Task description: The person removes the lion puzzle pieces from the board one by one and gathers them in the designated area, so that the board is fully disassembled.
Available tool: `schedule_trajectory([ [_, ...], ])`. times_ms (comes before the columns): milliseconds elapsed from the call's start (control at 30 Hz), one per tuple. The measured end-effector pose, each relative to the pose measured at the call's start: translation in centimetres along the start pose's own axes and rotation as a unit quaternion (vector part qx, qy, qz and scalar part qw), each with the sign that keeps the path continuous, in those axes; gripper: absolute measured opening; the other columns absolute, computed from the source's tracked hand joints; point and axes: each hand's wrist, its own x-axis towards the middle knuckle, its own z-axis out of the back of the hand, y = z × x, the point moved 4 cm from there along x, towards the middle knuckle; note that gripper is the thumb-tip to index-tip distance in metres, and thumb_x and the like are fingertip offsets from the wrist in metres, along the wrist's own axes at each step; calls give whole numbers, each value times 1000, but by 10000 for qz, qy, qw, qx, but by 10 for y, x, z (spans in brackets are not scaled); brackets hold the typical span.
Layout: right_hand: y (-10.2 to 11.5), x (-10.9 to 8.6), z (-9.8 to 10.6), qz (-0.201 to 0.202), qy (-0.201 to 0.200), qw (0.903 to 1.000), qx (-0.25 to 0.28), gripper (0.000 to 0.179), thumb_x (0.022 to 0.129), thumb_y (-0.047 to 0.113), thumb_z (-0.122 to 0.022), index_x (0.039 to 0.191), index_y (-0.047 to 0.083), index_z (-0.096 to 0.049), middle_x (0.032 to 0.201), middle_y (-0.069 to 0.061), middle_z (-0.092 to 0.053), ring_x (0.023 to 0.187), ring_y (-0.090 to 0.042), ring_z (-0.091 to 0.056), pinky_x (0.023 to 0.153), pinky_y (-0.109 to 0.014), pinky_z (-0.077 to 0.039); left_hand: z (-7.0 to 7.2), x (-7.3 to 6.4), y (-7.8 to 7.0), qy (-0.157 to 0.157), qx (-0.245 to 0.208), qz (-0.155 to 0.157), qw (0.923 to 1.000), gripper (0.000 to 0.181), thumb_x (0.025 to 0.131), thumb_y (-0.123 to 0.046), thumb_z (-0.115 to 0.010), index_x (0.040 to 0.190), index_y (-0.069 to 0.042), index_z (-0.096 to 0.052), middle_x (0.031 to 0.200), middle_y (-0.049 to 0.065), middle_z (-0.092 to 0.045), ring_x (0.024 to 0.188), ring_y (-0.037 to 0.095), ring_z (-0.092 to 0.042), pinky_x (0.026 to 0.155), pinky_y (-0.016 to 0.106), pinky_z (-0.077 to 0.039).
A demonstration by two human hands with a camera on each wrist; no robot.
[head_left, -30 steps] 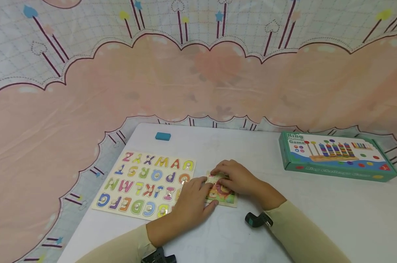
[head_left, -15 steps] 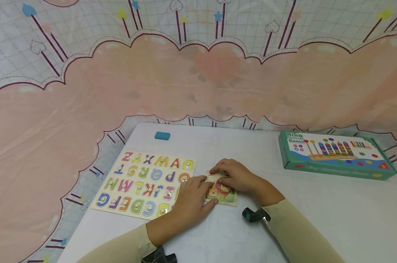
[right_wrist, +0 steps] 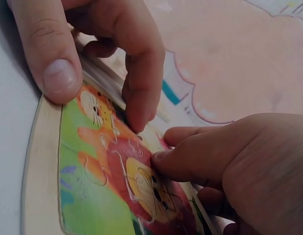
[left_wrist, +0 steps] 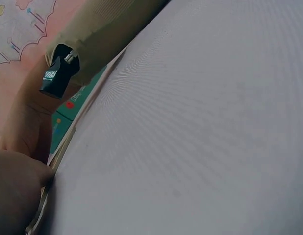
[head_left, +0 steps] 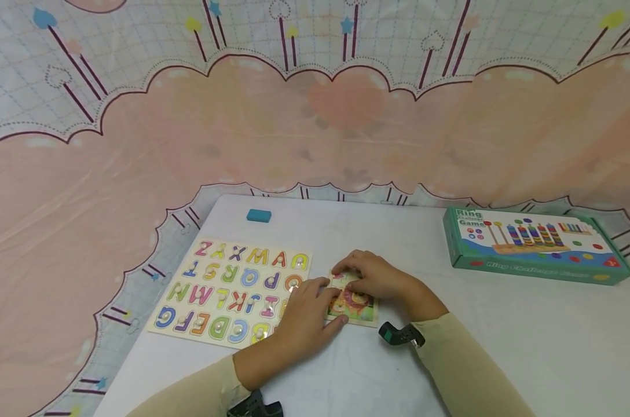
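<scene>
A small wooden jigsaw puzzle [head_left: 364,313] with a lion picture [right_wrist: 150,188] and a pale wooden border lies on the table between both hands. My left hand [head_left: 306,315] holds its left side. In the right wrist view the left thumb [right_wrist: 59,78] presses the border at a corner, and the bent index finger [right_wrist: 143,93] touches the picture. My right hand [head_left: 380,281] holds the far right side, thumb [right_wrist: 178,159] on the lion piece and the other fingers curled at the far edge. Pieces fill the visible part; the far part is hidden under the fingers.
An alphabet peg board [head_left: 218,289] with coloured letters lies left of the puzzle, partly under the left hand. A blue block [head_left: 259,216] sits near the table's back edge. A green Ring Challenge Game box [head_left: 534,246] lies at the back right. A patterned cloth hangs behind.
My right wrist and forearm have shifted slightly left and away from me. The fingers of both hands stay nearly in place on the jigsaw puzzle.
</scene>
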Motion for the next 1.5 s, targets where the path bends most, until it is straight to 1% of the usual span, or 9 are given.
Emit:
schedule_trajectory([
  [300,4,2,-1,-94,6,9999,-50,35,95,6,-76,126,22,-73,128,1,-65,129,-25,-55,113,-61,-39,-4,0,1,39,39,76,10000,51,99,-51,-72,138,-17,-69,150,12,-56,142,30,-48,119,53,-39],
  [467,4,3,-2,-148,-56,9998,86,35,94,4,-76,124,20,-74,126,1,-67,127,-24,-57,113,-59,-40,-5,-1,1,106,-5,137,9998,52,99,-52,-71,139,-19,-69,152,11,-55,143,30,-47,119,53,-39],
  [733,4,4,-4,-275,-247,9980,512,36,90,-3,-78,120,18,-73,122,3,-68,119,-20,-60,109,-49,-49,-4,-2,1,66,-22,101,9999,50,99,-49,-72,138,-18,-69,152,12,-55,143,31,-47,119,53,-39],
  [800,4,4,-4,-347,-282,9971,622,35,91,-2,-78,119,18,-73,121,3,-69,115,-20,-60,105,-46,-50,-5,-2,1,50,-18,89,9999,49,100,-49,-72,138,-19,-69,152,12,-55,143,31,-47,119,53,-39],
  [900,3,3,-4,-451,-331,9952,800,30,93,3,-76,117,19,-73,115,5,-70,103,-19,-60,92,-40,-53,-5,-2,2,25,2,60,10000,49,100,-50,-71,138,-19,-69,152,12,-55,144,31,-47,119,53,-39],
  [1033,3,4,-5,-427,-462,9945,833,20,98,8,-74,113,20,-73,105,6,-69,90,-16,-58,79,-32,-50,-7,-2,3,22,31,47,10000,50,101,-52,-69,139,-19,-69,153,11,-55,143,30,-47,119,52,-39],
  [1267,5,7,-4,-411,-495,9936,925,11,103,10,-69,110,20,-70,100,3,-67,94,-17,-59,86,-35,-51,-7,-3,3,-42,-1,-16,10000,51,100,-50,-71,140,-18,-69,153,12,-55,143,31,-48,119,52,-39],
  [1400,1,5,-1,-522,-472,9896,1257,9,104,12,-69,111,18,-71,102,1,-67,98,-19,-60,88,-35,-52,-7,-4,2,-64,-93,-37,9999,51,100,-47,-72,141,-16,-68,153,13,-55,144,32,-47,120,52,-38],
  [1500,-4,1,4,-561,-510,9840,1615,11,102,10,-69,111,14,-71,103,-3,-66,98,-22,-60,85,-34,-53,-6,-4,1,-49,-163,-2,9999,51,100,-45,-73,141,-15,-68,153,13,-55,145,33,-47,121,53,-38],
])
